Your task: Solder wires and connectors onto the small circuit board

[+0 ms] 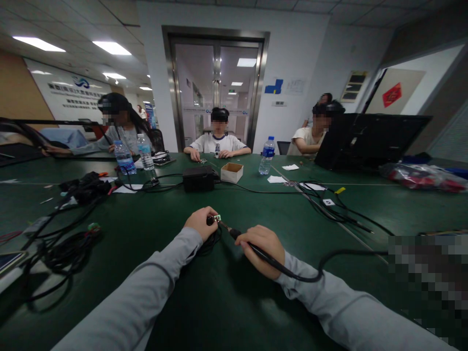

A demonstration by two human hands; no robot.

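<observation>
Between the fingertips of my left hand (199,223) is a small green circuit board (218,218), held a little above the table. A dark round part sits by the board, under my fingers. My right hand (263,247) is closed around the black handle of a soldering iron (234,234), whose tip points at the board; whether it touches, I cannot tell. The iron's thick cord (303,279) runs over my right forearm and off to the right. Below my left hand lies a coil of black cable (211,243), partly hidden by the hand.
Ahead on the green table (175,302) stand a black box (198,179), an open white carton (231,173) and a water bottle (267,156). Tangled black cables (69,246) lie left, more cables (321,204) right. A monitor (365,139) and several other people are beyond.
</observation>
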